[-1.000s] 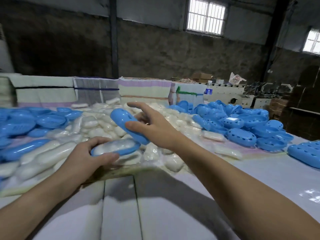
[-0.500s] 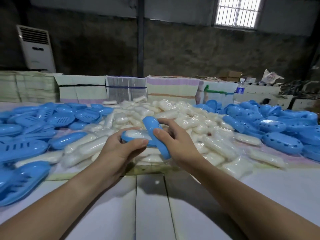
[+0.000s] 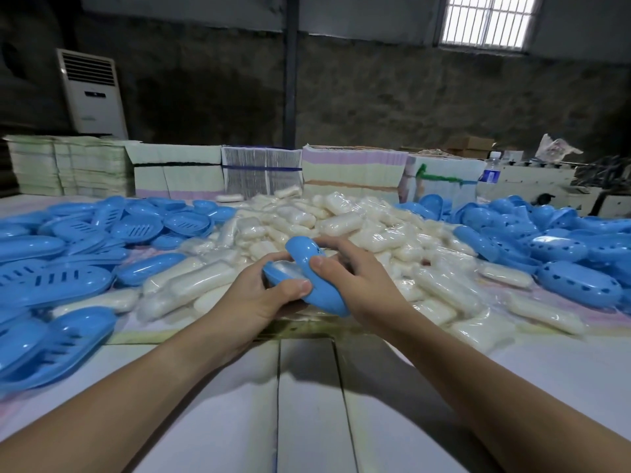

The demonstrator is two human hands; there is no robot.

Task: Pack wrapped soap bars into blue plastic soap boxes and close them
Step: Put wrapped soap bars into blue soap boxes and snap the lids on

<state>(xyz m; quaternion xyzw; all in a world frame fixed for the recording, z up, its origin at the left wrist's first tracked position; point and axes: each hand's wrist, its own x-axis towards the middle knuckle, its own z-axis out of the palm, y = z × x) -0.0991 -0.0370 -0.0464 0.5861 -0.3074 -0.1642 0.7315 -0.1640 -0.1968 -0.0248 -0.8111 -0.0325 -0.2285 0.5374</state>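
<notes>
Both hands, left (image 3: pixel 254 295) and right (image 3: pixel 358 285), curl fingers around one glossy blue box (image 3: pixel 316 278), lid half-closed over one soap (image 3: pixel 285 268).

Glossy blue plastic box (image 3: pixel 309 268), clear-film-wrapped soap (image 3: pixel 341 223)

Over the worktop (image 3: pixel 307 404) the left hand (image 3: pixel 252 298) grips a blue box base (image 3: pixel 273 269) holding a wrapped soap bar (image 3: pixel 285 268), while the right hand (image 3: pixel 358 285) grips the blue lid (image 3: pixel 307 264) tilted over it, with the soap pile (image 3: pixel 341 227) just beyond both.
</notes>
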